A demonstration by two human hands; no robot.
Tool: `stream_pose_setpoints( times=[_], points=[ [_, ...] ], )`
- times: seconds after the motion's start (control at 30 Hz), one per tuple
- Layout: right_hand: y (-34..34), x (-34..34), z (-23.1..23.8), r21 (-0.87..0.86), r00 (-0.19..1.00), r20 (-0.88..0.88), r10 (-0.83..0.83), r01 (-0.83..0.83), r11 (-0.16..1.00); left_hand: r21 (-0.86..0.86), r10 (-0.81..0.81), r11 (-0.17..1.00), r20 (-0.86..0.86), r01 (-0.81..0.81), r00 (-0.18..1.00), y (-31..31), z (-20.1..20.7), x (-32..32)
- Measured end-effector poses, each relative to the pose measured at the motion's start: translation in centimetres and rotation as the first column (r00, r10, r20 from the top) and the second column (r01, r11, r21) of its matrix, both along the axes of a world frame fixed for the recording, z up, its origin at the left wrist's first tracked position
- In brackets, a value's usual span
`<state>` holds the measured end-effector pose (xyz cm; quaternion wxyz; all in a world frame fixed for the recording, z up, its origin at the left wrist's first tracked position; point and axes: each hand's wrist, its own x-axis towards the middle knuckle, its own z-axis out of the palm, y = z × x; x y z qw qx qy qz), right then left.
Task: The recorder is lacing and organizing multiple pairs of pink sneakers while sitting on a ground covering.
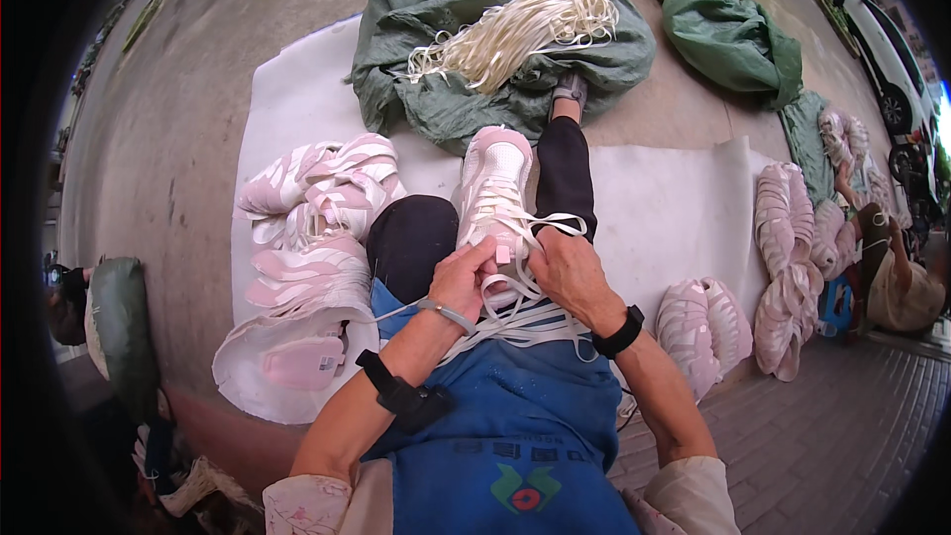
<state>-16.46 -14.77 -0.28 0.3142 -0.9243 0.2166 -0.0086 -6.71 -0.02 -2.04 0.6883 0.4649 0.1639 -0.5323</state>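
my right hand (570, 272) covers the heel end of the pink shoe (495, 193). my left hand's (461, 282) fingertips are buried in the white laces (515, 312). my elbows are cut by the bottom edge. the person (897, 282) at right is cropped and blurry.

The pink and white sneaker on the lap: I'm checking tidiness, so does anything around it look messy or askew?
Loose white flat laces trail tangled across the blue apron beneath the pink and white sneaker, which both hands are lacing.
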Motion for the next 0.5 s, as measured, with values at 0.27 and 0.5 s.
stream_pose_setpoints(
  times=[0.27, 0.5],
  points=[
    [0.9, -0.6, 0.9, 0.068, 0.995, -0.092, -0.033, 0.040, 0.997, 0.194, -0.340, 0.928, 0.089, 0.318, 0.936, 2.5, 2.3, 0.7],
    [0.4, -1.0, 2.8, 0.381, 0.991, -0.069, 0.116, -0.081, 0.921, 0.433, -0.422, 0.887, 0.624, 0.159, 0.657, 0.7, 3.9, 4.9]
  ],
)
